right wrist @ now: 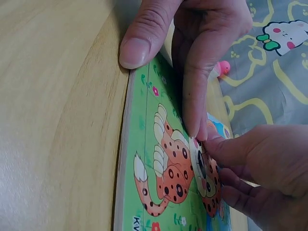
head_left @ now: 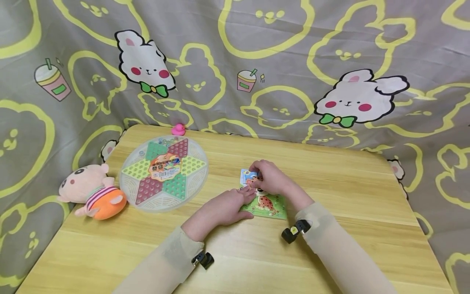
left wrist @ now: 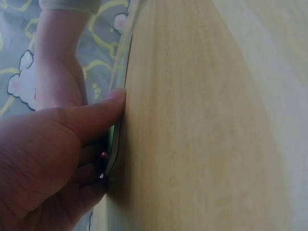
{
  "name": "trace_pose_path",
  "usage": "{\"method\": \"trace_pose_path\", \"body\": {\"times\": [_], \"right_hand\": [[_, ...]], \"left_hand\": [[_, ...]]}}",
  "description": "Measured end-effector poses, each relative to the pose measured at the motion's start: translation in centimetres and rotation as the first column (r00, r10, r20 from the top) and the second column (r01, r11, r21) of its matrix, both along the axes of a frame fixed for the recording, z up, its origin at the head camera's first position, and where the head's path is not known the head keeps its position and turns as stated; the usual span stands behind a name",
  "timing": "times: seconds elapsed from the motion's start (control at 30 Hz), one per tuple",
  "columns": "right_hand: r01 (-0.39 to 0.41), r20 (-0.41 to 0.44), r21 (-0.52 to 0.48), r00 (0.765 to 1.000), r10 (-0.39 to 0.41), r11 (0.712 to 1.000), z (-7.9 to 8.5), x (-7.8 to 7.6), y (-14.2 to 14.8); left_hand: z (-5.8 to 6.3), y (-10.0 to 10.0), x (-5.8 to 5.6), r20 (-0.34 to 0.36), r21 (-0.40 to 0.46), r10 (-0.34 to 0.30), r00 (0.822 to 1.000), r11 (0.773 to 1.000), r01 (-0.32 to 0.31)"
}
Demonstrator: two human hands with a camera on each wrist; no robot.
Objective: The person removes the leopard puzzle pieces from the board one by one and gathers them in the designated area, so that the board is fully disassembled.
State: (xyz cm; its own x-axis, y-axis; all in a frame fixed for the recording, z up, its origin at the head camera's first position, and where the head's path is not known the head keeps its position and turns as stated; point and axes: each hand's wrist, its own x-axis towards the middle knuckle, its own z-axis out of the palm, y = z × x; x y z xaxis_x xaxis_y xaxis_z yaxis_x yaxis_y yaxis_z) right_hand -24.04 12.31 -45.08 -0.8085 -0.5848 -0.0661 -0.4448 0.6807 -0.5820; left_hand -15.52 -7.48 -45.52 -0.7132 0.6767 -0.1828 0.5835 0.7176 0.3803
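A wooden jigsaw puzzle (head_left: pixel 269 209) with a spotted leopard on green grass lies flat on the table. My left hand (head_left: pixel 225 208) reaches across its left side, fingers extended onto the picture. The left thumb (right wrist: pixel 134 52) rests against the near edge of the puzzle board (right wrist: pixel 144 125). Over the far part of the picture, my right hand (head_left: pixel 269 177) has its fingers bent, thumb and fingertips pinching a puzzle piece (right wrist: pixel 208 180) at the leopard's head. Left fingertips meet the right thumb there. The right hand partly covers the blue corner (head_left: pixel 247 175) in the head view.
A round Chinese checkers board (head_left: pixel 126 183) with a star pattern lies to the left. Beside it is a plush pig toy (head_left: pixel 106 203) in orange. A pink rubber duck (head_left: pixel 178 130) sits at the table's back edge, before a patterned curtain (head_left: pixel 205 24).
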Motion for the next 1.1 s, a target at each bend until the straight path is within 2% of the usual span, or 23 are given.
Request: {"method": "trace_pose_path", "body": {"times": [0.23, 0.4, 0.57, 0.7, 0.93, 1.1], "right_hand": [[0.036, 0.041, -0.087, 0.999, -0.033, 0.996, -0.3, 0.0, 0.3], [0.049, 0.063, -0.160, 0.997, -0.039, 0.986, -0.7, 0.1, 0.6], [0.058, 0.067, -0.172, 0.997, -0.047, 0.983, -0.9, 0.1, 0.7], [0.052, 0.060, -0.173, 0.997, -0.042, 0.984, -0.9, 0.1, 0.6], [-0.009, 0.053, -0.174, 0.998, 0.018, 0.985, -0.6, 0.0, 1.1], [-0.067, 0.020, -0.123, 0.997, 0.070, 0.990, -0.2, -0.4, 1.4]], "left_hand": [[-0.1, 0.0, -0.1, 0.000, 0.014, -0.005, 1.000, 1.000, 0.005], [-0.2, -0.1, -0.1, -0.033, 0.015, -0.021, 0.999, 1.000, 0.021], [-0.1, -0.1, -0.1, -0.079, 0.006, -0.053, 0.995, 0.999, 0.054], [-0.1, -0.1, -0.2, -0.074, 0.029, -0.069, 0.995, 0.997, 0.072], [0.0, 0.0, -0.2, -0.030, 0.045, -0.074, 0.997, 0.996, 0.075], [0.0, 0.1, -0.1, -0.005, 0.050, -0.066, 0.998, 0.997, 0.067]]}}
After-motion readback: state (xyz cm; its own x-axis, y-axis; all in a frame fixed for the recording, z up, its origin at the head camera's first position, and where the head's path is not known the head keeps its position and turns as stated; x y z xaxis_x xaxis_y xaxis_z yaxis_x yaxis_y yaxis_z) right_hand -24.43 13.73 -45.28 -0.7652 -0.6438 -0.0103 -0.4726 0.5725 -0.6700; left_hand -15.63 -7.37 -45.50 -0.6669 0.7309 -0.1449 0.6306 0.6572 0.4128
